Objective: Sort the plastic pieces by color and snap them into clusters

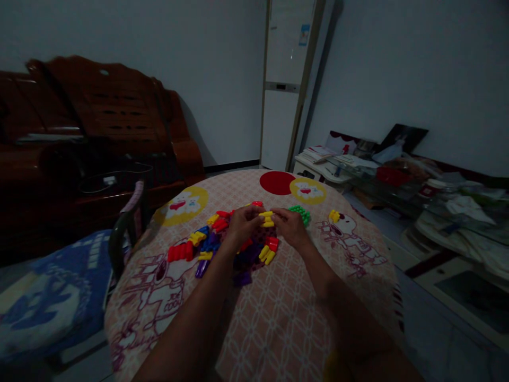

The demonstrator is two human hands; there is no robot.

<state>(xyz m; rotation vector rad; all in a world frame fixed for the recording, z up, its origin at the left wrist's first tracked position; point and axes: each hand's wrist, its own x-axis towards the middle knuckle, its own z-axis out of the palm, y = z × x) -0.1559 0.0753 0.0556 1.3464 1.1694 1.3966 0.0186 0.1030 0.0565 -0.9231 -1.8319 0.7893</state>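
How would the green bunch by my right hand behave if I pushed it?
The green bunch looks like stiff, shiny plastic, so it would probably slide rather than bend. Its knobbly surface should give fingers some grip. It sits low on the tablecloth, so tipping seems unlikely.

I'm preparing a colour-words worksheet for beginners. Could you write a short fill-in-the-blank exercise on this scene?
1. Between the left hand and the right hand, the held pieces are ____.
2. The knobbly cluster beside the right hand is ____.
3. On the tablecloth, the plain circle at the far side is ____.

Missing words: yellow; green; red
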